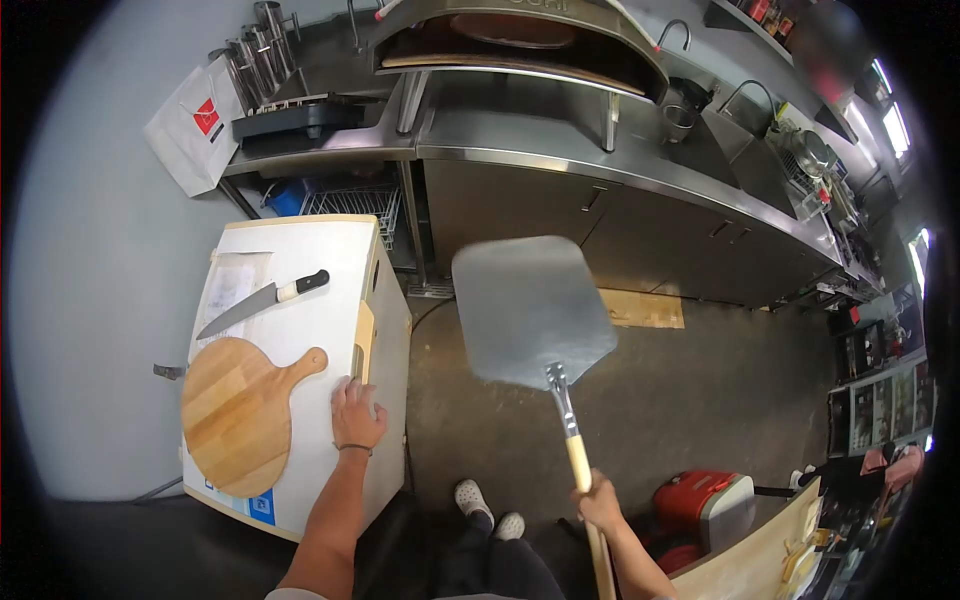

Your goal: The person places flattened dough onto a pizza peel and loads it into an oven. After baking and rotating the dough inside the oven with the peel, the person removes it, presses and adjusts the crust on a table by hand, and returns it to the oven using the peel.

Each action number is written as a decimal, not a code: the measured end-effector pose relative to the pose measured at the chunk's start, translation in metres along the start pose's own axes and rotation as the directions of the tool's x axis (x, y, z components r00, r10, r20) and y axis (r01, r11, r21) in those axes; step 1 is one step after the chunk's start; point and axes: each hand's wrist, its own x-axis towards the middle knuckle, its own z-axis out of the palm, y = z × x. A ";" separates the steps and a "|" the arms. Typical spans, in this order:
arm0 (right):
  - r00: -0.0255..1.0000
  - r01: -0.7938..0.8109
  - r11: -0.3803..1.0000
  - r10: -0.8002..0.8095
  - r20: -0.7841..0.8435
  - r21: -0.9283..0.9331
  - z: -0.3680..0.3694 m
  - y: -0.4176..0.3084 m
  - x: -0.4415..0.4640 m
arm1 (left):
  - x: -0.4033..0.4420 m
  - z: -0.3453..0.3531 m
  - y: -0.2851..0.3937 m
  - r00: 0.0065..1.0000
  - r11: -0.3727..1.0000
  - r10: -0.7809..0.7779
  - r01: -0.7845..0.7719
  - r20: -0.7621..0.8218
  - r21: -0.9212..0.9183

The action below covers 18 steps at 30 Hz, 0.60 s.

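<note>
Right hand [597, 503] clamped on peel [530, 310], 5 o'clock; left hand [358, 415], fingers apart, 7 o'clock. Judged: oven [605, 22] loaded, 12 o'clock; peel bare.

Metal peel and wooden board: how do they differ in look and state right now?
The metal peel has a grey, straight-edged blade; the wooden board is brown and rounded.
The peel has a long, light-coloured handle, while the board has a short one with a hole.
The peel is held by the right hand; the board lies unheld on the white cabinet.
Both are broad, flat and handled.
</note>
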 end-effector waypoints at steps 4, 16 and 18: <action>0.916 -0.358 0.815 0.212 0.341 0.455 0.022 0.024 -0.006 | -0.003 0.002 -0.004 0.999 0.997 0.040 -0.040 -0.002 0.060; 0.331 -0.861 0.423 0.040 0.943 0.284 0.092 0.136 0.029 | -0.009 0.000 -0.001 0.990 0.994 0.108 -0.107 -0.089 0.012; 0.430 -0.788 0.540 0.137 0.892 0.296 0.098 0.122 0.038 | -0.001 -0.009 0.008 0.983 0.993 0.113 -0.115 -0.146 -0.009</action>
